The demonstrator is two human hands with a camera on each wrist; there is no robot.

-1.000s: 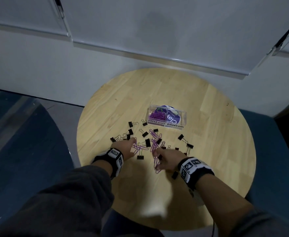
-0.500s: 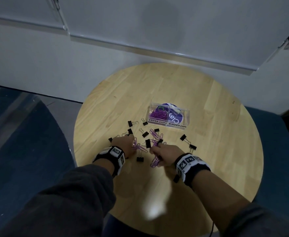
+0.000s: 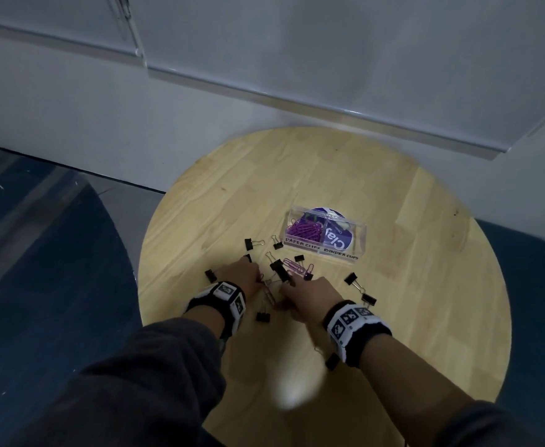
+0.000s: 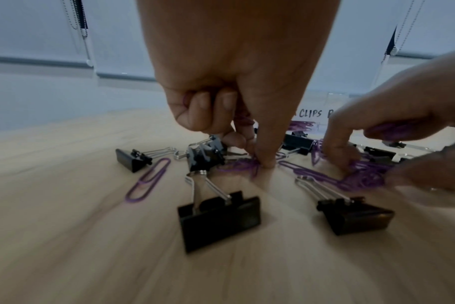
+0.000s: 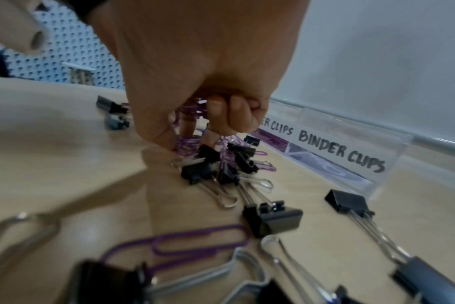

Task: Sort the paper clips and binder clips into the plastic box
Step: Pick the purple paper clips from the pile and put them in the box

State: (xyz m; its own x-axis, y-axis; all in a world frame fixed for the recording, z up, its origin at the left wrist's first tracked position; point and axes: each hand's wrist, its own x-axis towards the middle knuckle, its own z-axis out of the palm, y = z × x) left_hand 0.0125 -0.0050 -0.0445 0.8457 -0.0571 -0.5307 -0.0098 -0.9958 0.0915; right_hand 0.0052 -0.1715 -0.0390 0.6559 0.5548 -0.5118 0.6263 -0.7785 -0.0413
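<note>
A clear plastic box (image 3: 361, 241) labelled PAPER CLIPS and BINDER CLIPS (image 5: 340, 152) stands mid-table; purple paper clips (image 3: 305, 232) fill its left compartment. Black binder clips (image 3: 248, 243) and purple paper clips (image 3: 293, 264) lie scattered in front of it. My left hand (image 3: 258, 279) pinches purple paper clips (image 4: 244, 164) against the wood with thumb and forefinger (image 4: 266, 160), other fingers curled over more. Just to the right, my right hand (image 3: 289, 287) grips a bundle of purple paper clips (image 5: 192, 111) while its fingertips (image 5: 166, 142) pinch more in the pile.
The round wooden table (image 3: 426, 317) stands against a white wall. More binder clips lie right of my right hand (image 3: 350, 279), under its wrist (image 3: 331, 361) and between my wrists (image 3: 262, 316). One loose paper clip (image 4: 148, 181) lies left of my left hand. Blue floor surrounds the table.
My right hand has slid forward into the pile, and the purple clips that lay beside it are off the table. My left hand has stayed at the pile's left side.
</note>
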